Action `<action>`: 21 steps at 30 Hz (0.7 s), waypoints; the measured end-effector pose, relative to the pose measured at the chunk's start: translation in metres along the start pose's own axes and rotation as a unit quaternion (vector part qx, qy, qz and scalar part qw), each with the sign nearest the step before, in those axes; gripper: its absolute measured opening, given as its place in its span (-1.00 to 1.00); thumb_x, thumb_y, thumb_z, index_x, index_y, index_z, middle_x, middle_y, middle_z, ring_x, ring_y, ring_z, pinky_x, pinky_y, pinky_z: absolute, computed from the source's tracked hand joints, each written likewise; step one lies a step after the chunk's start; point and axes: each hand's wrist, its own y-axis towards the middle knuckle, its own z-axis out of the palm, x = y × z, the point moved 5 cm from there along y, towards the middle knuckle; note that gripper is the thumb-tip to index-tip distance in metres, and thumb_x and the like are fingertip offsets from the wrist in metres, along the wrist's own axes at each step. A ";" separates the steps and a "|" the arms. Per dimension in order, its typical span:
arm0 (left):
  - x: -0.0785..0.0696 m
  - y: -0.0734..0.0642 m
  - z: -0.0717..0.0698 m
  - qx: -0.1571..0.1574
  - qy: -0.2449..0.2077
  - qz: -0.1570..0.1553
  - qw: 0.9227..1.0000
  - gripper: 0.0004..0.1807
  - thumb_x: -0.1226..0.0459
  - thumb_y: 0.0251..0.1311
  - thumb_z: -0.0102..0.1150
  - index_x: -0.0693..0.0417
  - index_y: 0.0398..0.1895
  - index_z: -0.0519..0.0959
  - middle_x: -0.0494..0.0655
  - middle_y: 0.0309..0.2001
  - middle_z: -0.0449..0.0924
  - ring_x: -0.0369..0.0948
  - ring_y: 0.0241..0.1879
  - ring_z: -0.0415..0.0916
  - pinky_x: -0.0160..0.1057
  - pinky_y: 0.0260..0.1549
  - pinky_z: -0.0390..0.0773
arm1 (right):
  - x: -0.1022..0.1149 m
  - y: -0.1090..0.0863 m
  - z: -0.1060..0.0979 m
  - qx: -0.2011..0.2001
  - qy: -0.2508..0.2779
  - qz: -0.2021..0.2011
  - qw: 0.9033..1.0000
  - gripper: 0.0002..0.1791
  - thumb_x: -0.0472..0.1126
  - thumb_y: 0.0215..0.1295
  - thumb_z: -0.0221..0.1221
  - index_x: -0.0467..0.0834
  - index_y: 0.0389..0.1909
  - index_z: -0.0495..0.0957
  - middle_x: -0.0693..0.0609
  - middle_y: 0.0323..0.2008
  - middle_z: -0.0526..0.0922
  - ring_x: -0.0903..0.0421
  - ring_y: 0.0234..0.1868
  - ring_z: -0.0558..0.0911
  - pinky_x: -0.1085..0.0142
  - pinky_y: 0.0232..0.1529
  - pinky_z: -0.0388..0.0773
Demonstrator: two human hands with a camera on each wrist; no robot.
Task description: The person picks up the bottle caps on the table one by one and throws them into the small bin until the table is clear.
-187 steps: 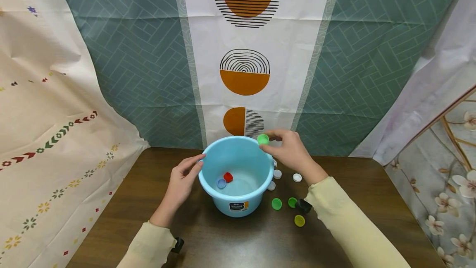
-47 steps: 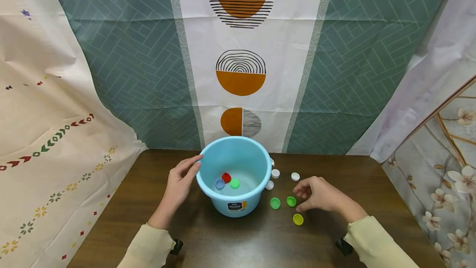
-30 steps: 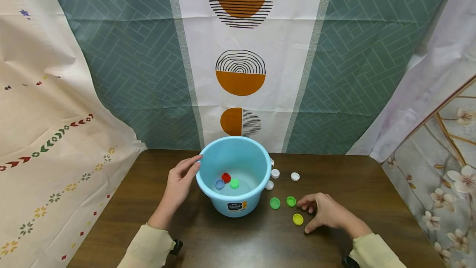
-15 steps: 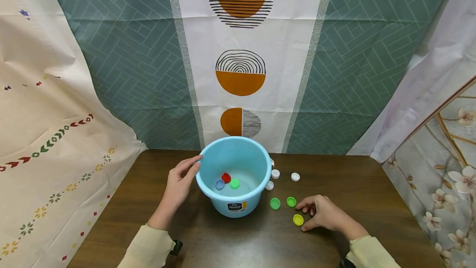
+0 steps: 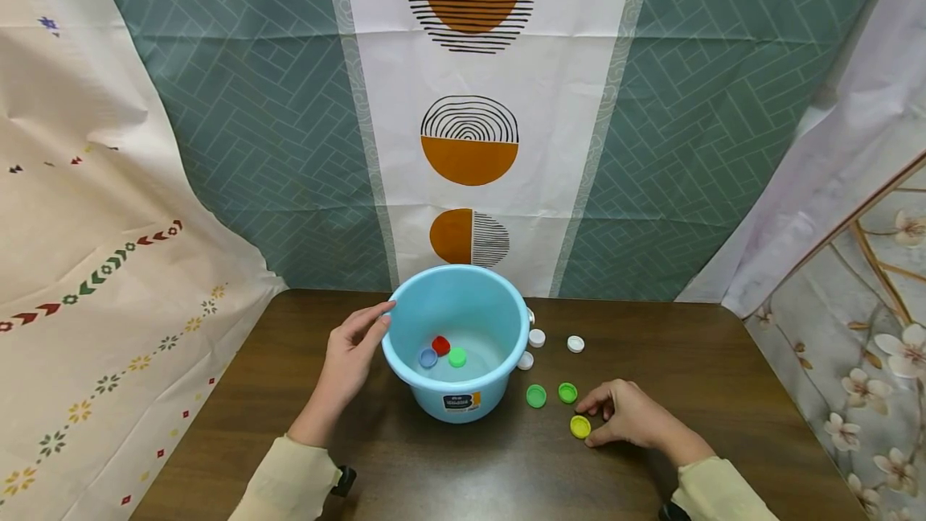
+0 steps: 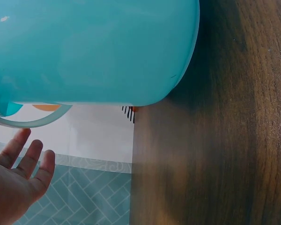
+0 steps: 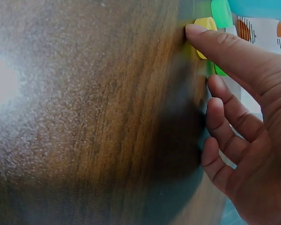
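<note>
A light blue plastic tub (image 5: pixel 457 402) stands on the table, with a red cap (image 5: pixel 440 346), a blue cap (image 5: pixel 428 358) and a green cap (image 5: pixel 456 357) inside. My left hand (image 5: pixel 350 356) holds its left rim with thumb and index finger; the other fingers (image 6: pixel 46 168) hang clear of the wall in the left wrist view. At the right, my right hand (image 5: pixel 628 415) has thumb and index finger around a yellow bottle cap (image 5: pixel 580 427) that lies on the table. In the right wrist view the thumb touches that yellow cap (image 7: pixel 206 33); the index fingertip's contact is hidden.
Two green caps, one nearer the tub (image 5: pixel 536 396) and one nearer the hand (image 5: pixel 567 392), lie just beyond the yellow cap. Several white caps (image 5: pixel 575 344) sit beside the tub, one partly behind it. Patterned cloth (image 5: pixel 723 143) hangs behind the brown table (image 5: pixel 463 473).
Earlier my right hand held a green cap over the tub; a green cap now lies inside. That hand has moved down right, its fingers closing in around the yellow cap. The left hand stays.
</note>
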 end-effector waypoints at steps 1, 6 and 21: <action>0.000 0.000 0.000 0.000 0.001 0.000 1.000 -0.67 0.34 0.36 0.15 0.24 0.14 0.59 0.13 0.11 0.55 -0.08 0.09 0.50 -0.34 -0.08 0.56 | 0.000 0.000 0.000 0.000 0.000 0.000 1.000 -0.57 -0.08 -0.21 0.59 -0.03 -0.22 0.74 0.11 -0.35 0.64 0.13 -0.40 0.52 0.37 -0.44 0.49; -0.001 0.000 0.000 -0.001 -0.002 0.000 1.000 -0.68 0.35 0.36 0.15 0.26 0.14 0.59 0.14 0.11 0.54 -0.03 0.11 0.49 -0.35 -0.07 0.55 | 0.002 0.000 0.001 0.005 0.000 -0.003 1.000 -0.56 -0.08 -0.21 0.59 -0.02 -0.20 0.74 0.13 -0.33 0.64 0.12 -0.39 0.51 0.38 -0.45 0.47; -0.001 0.001 0.000 0.001 0.002 -0.003 1.000 -0.67 0.33 0.36 0.16 0.25 0.14 0.59 0.14 0.12 0.54 -0.06 0.11 0.49 -0.35 -0.07 0.55 | 0.004 0.000 -0.003 0.007 0.005 0.001 1.000 -0.67 -0.13 -0.16 0.57 0.00 -0.29 0.76 0.14 -0.36 0.64 0.12 -0.41 0.52 0.38 -0.47 0.48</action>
